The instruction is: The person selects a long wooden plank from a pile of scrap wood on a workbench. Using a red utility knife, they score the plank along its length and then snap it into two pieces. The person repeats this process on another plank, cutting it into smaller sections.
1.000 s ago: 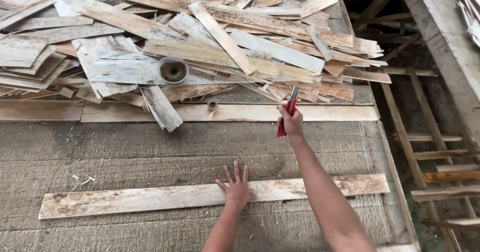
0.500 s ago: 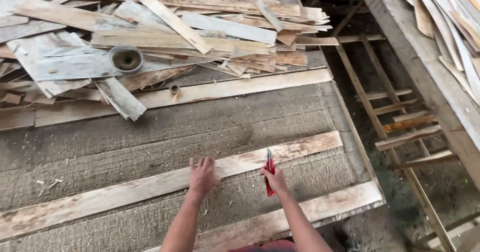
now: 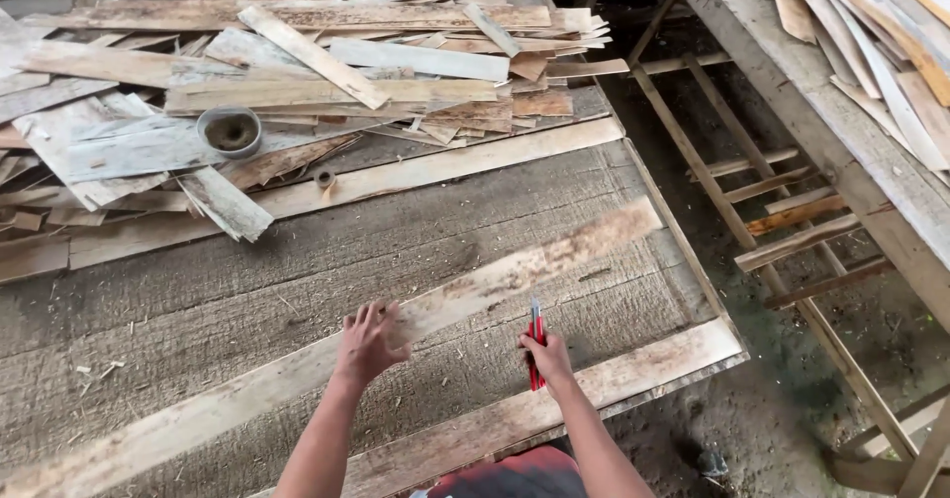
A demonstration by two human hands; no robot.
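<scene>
**A:** Start with the biggest thing. What's underneath it all?

**B:** A wide work table of rough, grey sawn boards, its grain running crosswise. At the far side lies a loose pile of offcuts: thin, flat, pale and weathered strips, crossing one another.

**A:** And the piece being handled?

**B:** A long thin plank, lying slantwise across the table from the near left to the far right edge. It is pale with brown mottling, rough-faced and blurred in the picture. I'd judge it light for its length, fairly stiff but whippy at the ends, and splintery. Best taken by the edges near the middle, flat palm on top.

**A:** The hands?

**B:** The left hand lies on the plank near its middle, fingers spread and slightly curled over the face. The right hand sits just beside the plank's near edge, fingers closed round a slim red tool, upright; I cannot tell whether it is pliers or a marker.

**A:** Anything small?

**B:** A shallow round tin among the offcuts, and chips scattered on the table.
</scene>
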